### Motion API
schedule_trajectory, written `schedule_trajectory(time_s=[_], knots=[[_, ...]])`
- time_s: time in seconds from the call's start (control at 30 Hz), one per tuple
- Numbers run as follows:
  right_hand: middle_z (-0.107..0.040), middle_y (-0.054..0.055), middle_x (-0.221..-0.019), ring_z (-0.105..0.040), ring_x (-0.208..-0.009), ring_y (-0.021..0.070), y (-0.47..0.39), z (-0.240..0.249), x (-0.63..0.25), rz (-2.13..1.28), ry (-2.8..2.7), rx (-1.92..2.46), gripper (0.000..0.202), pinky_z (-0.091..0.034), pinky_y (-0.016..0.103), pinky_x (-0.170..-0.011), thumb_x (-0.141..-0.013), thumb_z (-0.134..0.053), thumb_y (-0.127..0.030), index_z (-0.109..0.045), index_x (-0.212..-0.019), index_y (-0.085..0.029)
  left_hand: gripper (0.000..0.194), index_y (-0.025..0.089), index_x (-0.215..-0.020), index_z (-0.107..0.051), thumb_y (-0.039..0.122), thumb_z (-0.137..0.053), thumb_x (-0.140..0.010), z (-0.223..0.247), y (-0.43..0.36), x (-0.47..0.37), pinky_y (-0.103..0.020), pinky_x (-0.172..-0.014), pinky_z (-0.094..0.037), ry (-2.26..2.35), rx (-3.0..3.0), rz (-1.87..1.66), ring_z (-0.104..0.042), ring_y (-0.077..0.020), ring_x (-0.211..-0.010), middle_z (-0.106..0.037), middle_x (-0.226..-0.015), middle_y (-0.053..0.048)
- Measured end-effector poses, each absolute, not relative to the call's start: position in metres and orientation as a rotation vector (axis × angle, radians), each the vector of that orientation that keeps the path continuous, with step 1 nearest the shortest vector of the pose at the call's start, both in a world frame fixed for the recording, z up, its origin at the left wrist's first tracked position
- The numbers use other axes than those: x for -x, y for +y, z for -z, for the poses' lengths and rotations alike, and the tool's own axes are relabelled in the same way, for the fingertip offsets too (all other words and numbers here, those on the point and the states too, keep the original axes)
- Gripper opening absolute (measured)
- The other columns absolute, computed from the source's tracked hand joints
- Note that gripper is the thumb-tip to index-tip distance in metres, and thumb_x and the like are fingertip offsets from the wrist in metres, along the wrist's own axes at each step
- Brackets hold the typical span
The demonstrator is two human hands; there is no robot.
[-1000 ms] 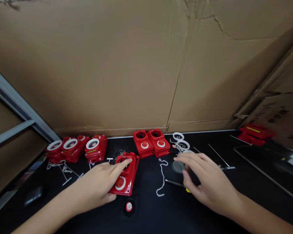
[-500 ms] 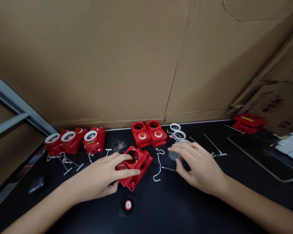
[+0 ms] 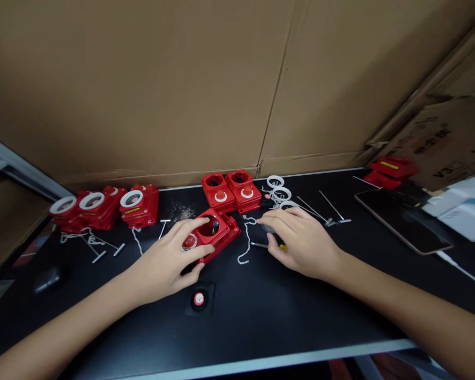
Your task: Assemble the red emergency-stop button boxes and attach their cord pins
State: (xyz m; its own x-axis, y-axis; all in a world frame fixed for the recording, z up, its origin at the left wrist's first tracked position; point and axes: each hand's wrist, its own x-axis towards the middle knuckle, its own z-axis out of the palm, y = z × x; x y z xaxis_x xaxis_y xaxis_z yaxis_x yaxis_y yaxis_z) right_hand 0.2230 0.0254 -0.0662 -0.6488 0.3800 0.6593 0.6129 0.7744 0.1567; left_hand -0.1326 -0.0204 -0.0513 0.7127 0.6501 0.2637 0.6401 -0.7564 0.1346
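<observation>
My left hand (image 3: 178,253) grips a red alarm-box cover (image 3: 221,230), its fingers across the top and near side. The cover has a large round opening and a red dome, and lies askew over a second red housing part (image 3: 230,221). My right hand (image 3: 301,240) is curled with fingertips around a round clear disc (image 3: 266,228), mostly hidden by the fingers. Partly under that hand lies a screwdriver (image 3: 259,245) with a yellow handle. A white cord (image 3: 248,245) lies between the hands. Below my left hand sits a black round part with a red-and-white centre (image 3: 199,299).
Two red boxes (image 3: 231,191) stand at the back, with white rings (image 3: 281,193) beside them. Several red boxes with white rings (image 3: 139,205) and small metal hammers (image 3: 119,249) are on the left. At the right lie hammers (image 3: 334,206) and a phone (image 3: 399,219).
The view has tilted down, bringing the table's front edge into sight. My right hand has closed further over the clear disc, hiding more of it. My left hand stays on the red cover.
</observation>
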Motion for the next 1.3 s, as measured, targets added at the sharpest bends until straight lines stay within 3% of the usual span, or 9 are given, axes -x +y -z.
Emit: schedule_trajectory(time_s=[0.23, 0.4, 0.53, 0.67, 0.93, 1.03, 1.13, 1.2, 1.3], knots=[[-0.081, 0.004, -0.114, -0.074, -0.105, 0.0113, 0.024, 0.064, -0.226, 0.466, -2.357, 0.732, 0.023, -0.053, 0.029, -0.096, -0.103, -0.06, -0.014, -0.073, -0.122, -0.016, 0.05, 0.031, -0.151, -0.075, 0.01, -0.065, -0.107, 0.055, -0.02, 0.135, -0.051, -0.11, -0.073, 1.139, -2.837, -0.441, -0.077, -0.0297, -0.129, -0.037, -0.185, -0.019], [-0.081, 0.006, -0.117, -0.075, -0.107, 0.0123, 0.024, 0.065, -0.229, 0.438, -2.349, 0.739, 0.024, -0.05, 0.029, -0.097, -0.103, -0.061, -0.012, -0.072, -0.125, -0.015, 0.086, 0.038, -0.171, -0.056, 0.004, -0.074, -0.095, 0.06, -0.018, 0.138, -0.051, -0.111, -0.073, 1.126, -2.792, -0.47, -0.065, -0.0417, -0.155, -0.025, -0.192, -0.018], [-0.081, 0.006, -0.117, -0.075, -0.107, 0.0125, 0.024, 0.067, -0.229, 0.438, -2.359, 0.745, 0.023, -0.05, 0.029, -0.098, -0.106, -0.059, -0.014, -0.07, -0.126, -0.015, 0.086, 0.028, -0.177, -0.034, 0.032, -0.081, -0.105, 0.064, -0.015, 0.142, -0.065, -0.124, -0.066, 1.197, -2.682, -0.538, -0.062, -0.0458, -0.159, -0.038, -0.183, -0.026], [-0.081, 0.005, -0.117, -0.073, -0.104, 0.0118, 0.023, 0.068, -0.228, 0.398, -2.379, 0.754, 0.024, -0.049, 0.029, -0.097, -0.103, -0.062, -0.013, -0.072, -0.124, -0.016, 0.069, 0.023, -0.175, -0.038, 0.041, -0.067, -0.115, 0.069, -0.009, 0.144, -0.063, -0.134, -0.058, 1.244, -2.584, -0.494, -0.065, -0.0398, -0.157, -0.057, -0.17, -0.021], [-0.081, 0.003, -0.115, -0.074, -0.105, 0.0109, 0.024, 0.067, -0.23, 0.401, -2.38, 0.763, 0.023, -0.051, 0.03, -0.096, -0.103, -0.062, -0.014, -0.072, -0.123, -0.017, 0.067, 0.021, -0.175, -0.042, 0.039, -0.067, -0.115, 0.052, -0.015, 0.142, -0.065, -0.128, -0.06, 1.223, -2.857, -0.619, -0.058, -0.0439, -0.161, -0.053, -0.175, -0.025], [-0.082, 0.004, -0.116, -0.076, -0.107, 0.0112, 0.022, 0.062, -0.231, 0.504, -2.391, 0.756, 0.022, -0.052, 0.03, -0.098, -0.105, -0.061, -0.015, -0.071, -0.124, -0.017, 0.038, 0.029, -0.151, -0.064, 0.026, -0.066, -0.114, 0.039, -0.032, 0.142, -0.052, -0.112, -0.066, 0.982, -3.016, -0.649, -0.074, -0.0335, -0.131, -0.074, -0.143, -0.013], [-0.082, 0.004, -0.117, -0.076, -0.109, 0.0116, 0.021, 0.058, -0.231, 0.619, -2.414, 0.712, 0.021, -0.052, 0.03, -0.099, -0.103, -0.063, -0.014, -0.072, -0.122, -0.016, 0.015, 0.029, -0.124, -0.076, 0.024, -0.066, -0.114, 0.032, -0.048, 0.137, -0.038, -0.092, -0.063, 0.667, -2.961, -0.404, -0.073, -0.0238, -0.096, -0.077, -0.11, -0.006], [-0.082, 0.004, -0.117, -0.076, -0.109, 0.0117, 0.021, 0.057, -0.231, 0.617, -2.419, 0.696, 0.021, -0.052, 0.03, -0.099, -0.102, -0.064, -0.013, -0.071, -0.122, -0.015, 0.004, 0.026, -0.115, -0.077, 0.027, -0.073, -0.113, 0.032, -0.054, 0.129, -0.037, -0.088, -0.061, 0.652, -2.915, -0.22, -0.073, -0.0242, -0.094, -0.078, -0.109, -0.007], [-0.082, 0.003, -0.115, -0.076, -0.106, 0.0109, 0.022, 0.058, -0.231, 0.524, -2.407, 0.71, 0.021, -0.052, 0.03, -0.097, -0.102, -0.064, -0.013, -0.07, -0.122, -0.015, 0.015, 0.022, -0.117, -0.075, 0.03, -0.084, -0.107, 0.036, -0.054, 0.121, -0.037, -0.086, -0.061, 0.603, -2.892, -0.131, -0.072, -0.0256, -0.096, -0.078, -0.113, -0.008]])
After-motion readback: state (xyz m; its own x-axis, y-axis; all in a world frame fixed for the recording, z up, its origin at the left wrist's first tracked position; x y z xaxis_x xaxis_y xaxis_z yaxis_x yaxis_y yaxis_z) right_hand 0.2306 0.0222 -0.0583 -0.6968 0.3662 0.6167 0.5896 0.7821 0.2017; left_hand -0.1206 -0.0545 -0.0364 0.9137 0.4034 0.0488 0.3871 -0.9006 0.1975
